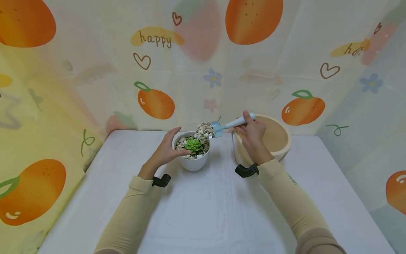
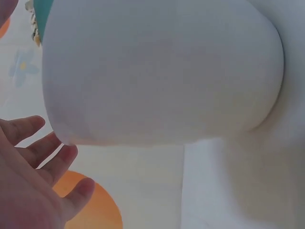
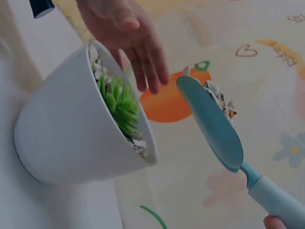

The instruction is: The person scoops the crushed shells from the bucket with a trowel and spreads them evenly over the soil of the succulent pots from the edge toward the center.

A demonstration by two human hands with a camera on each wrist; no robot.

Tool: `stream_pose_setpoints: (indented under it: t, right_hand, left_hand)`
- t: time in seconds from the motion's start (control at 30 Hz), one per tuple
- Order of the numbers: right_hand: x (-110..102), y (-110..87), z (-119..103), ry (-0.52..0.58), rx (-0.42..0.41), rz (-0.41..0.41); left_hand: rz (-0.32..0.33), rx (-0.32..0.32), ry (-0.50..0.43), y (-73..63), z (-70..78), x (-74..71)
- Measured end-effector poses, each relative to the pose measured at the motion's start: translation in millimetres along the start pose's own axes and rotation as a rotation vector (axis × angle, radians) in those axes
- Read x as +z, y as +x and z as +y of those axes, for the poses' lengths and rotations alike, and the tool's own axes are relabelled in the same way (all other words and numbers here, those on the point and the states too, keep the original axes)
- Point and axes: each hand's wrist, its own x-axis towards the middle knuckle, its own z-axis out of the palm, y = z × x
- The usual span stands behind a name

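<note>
A white pot [image 1: 194,164] stands on the table, holding a green succulent [image 1: 193,145] ringed by small pebbles. My right hand [image 1: 254,137] grips the pale blue handle of a small trowel [image 1: 236,122]. A heap of mixed pebbles [image 1: 204,130] fills the trowel's blade, which is raised over the pot's far right rim. The right wrist view shows the blade [image 3: 212,126] from its underside, above the pot's mouth. My left hand [image 1: 165,149] is spread at the pot's left side, fingers extended near the rim and thumb toward the plant. In the left wrist view, the pot wall [image 2: 162,71] fills most of the frame.
Just right of the pot stands a larger cream bucket [image 1: 287,146] with a thin handle, partly behind my right hand and wrist. White cloth covers the table [image 1: 203,211]. A curtain printed with oranges [image 1: 156,104] hangs close behind and at both sides.
</note>
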Motion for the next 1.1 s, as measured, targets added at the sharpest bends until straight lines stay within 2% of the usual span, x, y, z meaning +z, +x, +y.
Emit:
stream_pose_setpoints:
  t: [0.2, 0.37, 0.53, 0.87, 1.1]
  right_hand:
    - [8, -3.9, 8, -0.003, 0.034, 0.005]
    - [14, -7.3, 13, -0.016, 0.015, -0.011]
    - [18, -11.0, 20, -0.077, -0.013, -0.023]
    - [24, -17.1, 32, -0.134, 0.014, -0.028]
    - [28, -19.4, 38, -0.145, -0.013, -0.027]
  left_hand:
    - [-0.023, -0.025, -0.013, -1.6, -9.1, 0.3]
    - [-0.044, -0.032, -0.027, -1.7, -15.9, 0.8]
    - [-0.094, -0.025, -0.054, -1.8, -21.1, 0.5]
    - [-0.193, -0.037, -0.061, 4.4, -31.9, 2.3]
    - [-0.203, -0.035, -0.077, 8.1, -36.2, 4.1]
